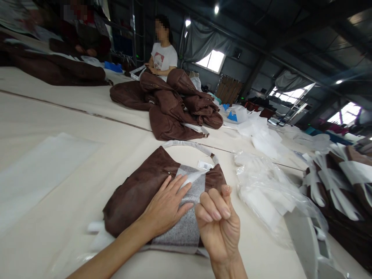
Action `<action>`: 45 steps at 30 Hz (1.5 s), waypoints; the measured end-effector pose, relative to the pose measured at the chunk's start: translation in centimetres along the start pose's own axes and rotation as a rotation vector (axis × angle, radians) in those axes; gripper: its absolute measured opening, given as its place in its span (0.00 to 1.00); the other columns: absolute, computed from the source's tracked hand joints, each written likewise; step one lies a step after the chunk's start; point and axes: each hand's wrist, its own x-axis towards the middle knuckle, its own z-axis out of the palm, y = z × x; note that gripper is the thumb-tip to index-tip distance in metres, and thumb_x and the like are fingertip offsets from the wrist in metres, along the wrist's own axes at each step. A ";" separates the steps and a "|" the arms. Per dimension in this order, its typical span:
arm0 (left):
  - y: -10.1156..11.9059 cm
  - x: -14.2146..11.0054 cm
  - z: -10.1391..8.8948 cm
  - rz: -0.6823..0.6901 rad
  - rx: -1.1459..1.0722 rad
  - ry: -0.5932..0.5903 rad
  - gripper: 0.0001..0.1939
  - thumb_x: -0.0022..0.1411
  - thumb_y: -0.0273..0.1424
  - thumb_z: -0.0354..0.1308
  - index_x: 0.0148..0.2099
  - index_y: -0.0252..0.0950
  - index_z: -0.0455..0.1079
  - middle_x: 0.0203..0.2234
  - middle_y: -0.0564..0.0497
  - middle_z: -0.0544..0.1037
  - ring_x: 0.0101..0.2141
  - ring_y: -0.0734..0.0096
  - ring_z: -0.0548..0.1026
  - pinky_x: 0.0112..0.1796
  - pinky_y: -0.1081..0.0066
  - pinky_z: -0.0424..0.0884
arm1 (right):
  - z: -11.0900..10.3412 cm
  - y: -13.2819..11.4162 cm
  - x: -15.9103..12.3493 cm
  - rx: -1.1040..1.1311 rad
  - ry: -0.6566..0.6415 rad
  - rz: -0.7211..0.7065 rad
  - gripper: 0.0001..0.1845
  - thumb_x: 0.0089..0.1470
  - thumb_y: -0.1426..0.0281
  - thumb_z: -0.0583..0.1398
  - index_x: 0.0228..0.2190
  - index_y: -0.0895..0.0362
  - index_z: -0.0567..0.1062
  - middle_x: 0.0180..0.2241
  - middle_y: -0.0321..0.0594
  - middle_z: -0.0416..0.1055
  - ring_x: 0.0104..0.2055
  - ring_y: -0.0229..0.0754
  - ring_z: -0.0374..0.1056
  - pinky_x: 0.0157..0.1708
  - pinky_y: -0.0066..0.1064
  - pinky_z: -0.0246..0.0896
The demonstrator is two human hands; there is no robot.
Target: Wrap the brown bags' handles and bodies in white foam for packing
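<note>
A brown handbag point(136, 193) lies on the pale table in front of me, with a grey-white wrapping band point(183, 217) around its middle. Its strap point(192, 144) is covered in white wrap and arches away at the far side, next to a white tag point(205, 165). My left hand point(168, 201) rests flat on the bag and the band, fingers spread. Above the bag's right part, my right hand point(217, 221) is raised with its fingers curled and the thumb against the index finger. Whatever it pinches, if anything, is too small to make out.
Several brown bags point(171, 104) are heaped beyond, near a person in a white shirt point(164, 56). Clear plastic bags point(261, 186) and a grey tape-dispenser-like object point(308, 240) lie at right. Wrapped bags point(334, 182) stand at far right; a white sheet point(43, 170) lies left.
</note>
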 end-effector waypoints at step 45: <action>0.7 0.9 -2.4 -0.224 -0.407 -0.198 0.15 0.67 0.29 0.48 0.37 0.37 0.77 0.63 0.46 0.63 0.65 0.58 0.57 0.66 0.47 0.44 | -6.6 2.5 0.6 -0.855 0.373 0.101 0.17 0.45 0.62 0.70 0.34 0.61 0.81 0.17 0.35 0.71 0.17 0.32 0.62 0.19 0.24 0.61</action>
